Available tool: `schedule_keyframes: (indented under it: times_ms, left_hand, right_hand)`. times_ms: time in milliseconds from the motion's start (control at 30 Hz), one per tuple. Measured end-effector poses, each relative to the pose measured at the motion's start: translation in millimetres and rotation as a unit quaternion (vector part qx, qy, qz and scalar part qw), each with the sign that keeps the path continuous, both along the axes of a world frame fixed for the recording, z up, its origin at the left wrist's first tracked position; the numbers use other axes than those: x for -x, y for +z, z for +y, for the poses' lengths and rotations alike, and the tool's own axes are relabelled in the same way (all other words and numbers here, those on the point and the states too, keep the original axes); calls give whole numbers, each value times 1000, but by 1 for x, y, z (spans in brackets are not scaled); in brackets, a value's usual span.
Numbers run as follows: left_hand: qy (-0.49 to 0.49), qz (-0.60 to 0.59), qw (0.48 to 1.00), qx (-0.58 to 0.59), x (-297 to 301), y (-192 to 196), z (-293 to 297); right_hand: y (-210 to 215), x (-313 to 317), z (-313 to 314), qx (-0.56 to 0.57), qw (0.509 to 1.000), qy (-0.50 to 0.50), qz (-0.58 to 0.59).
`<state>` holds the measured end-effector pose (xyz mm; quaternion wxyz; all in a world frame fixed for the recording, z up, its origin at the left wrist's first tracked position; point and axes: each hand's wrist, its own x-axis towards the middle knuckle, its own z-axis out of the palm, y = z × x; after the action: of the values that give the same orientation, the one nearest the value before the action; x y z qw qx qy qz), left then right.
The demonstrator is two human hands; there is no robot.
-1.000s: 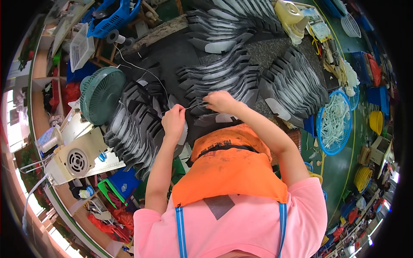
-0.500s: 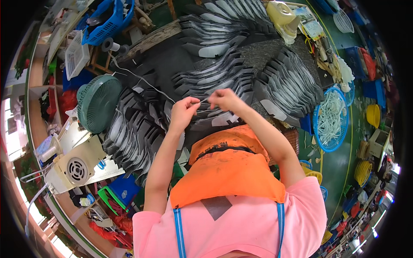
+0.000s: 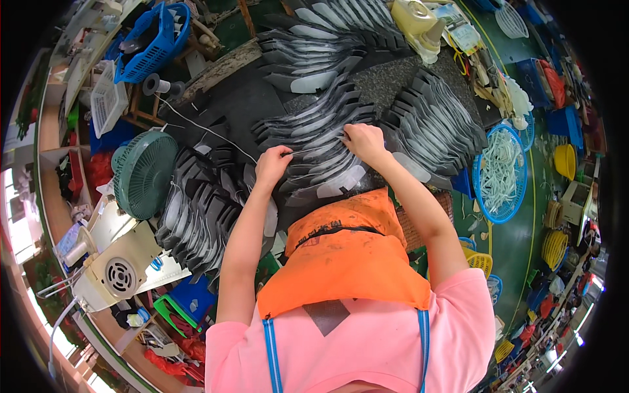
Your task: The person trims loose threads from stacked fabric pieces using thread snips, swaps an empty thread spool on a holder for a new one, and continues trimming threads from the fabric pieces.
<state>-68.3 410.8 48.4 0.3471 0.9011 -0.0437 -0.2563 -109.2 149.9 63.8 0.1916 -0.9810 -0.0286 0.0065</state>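
Observation:
Below my hands runs a row of overlapping curved flat pieces (image 3: 313, 171), black with pale grey faces. Over the row's left end, my left hand (image 3: 270, 169) is closed, thumb and fingertips pinched together. My right hand (image 3: 365, 142) is closed the same way above the right part of the row. What either pinch holds is too small or hidden to make out. A thin white cord (image 3: 219, 135) runs from a spool (image 3: 154, 86) toward my left hand; its near end is lost among the pieces.
More rows of such pieces lie to the right (image 3: 436, 124), the left (image 3: 190, 219) and the far side (image 3: 314, 56). A green fan (image 3: 145, 173) and a beige machine (image 3: 114, 262) stand at left. A blue basket of pale strips (image 3: 482, 190) is at right; a yellow container (image 3: 413, 18) stands far right.
My hands have drawn apart: the right has moved right and slightly up, the left slightly left. The whole scene has shifted a little to the left with the head.

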Motion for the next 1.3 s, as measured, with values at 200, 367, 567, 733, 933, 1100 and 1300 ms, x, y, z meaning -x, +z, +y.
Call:
schedule_keyframes:
  times_ms: [200,367,567,733,933,1100,1300]
  left_hand:
    - [-3,-22,993,-118,-13,15,-11]
    - [-48,-25,983,-175,-20,39,8]
    - [-42,-64,991,-108,-13,53,50]
    - [-38,-52,994,-91,-10,78,51]
    - [-5,-119,992,-28,67,69,30]
    - [80,296,884,352,106,92,-18]
    - [118,212,903,355,91,68,-27]
  right_hand:
    - [-4,-28,-9,34,999,-5,23]
    - [-4,-41,-17,23,998,49,10]
    - [21,-15,61,-60,991,118,31]
    - [-18,-21,112,-38,975,216,-23]
    - [-3,-2,96,-303,942,141,-29]
    - [36,33,51,-421,779,163,435]
    - [52,43,20,-456,783,52,419]
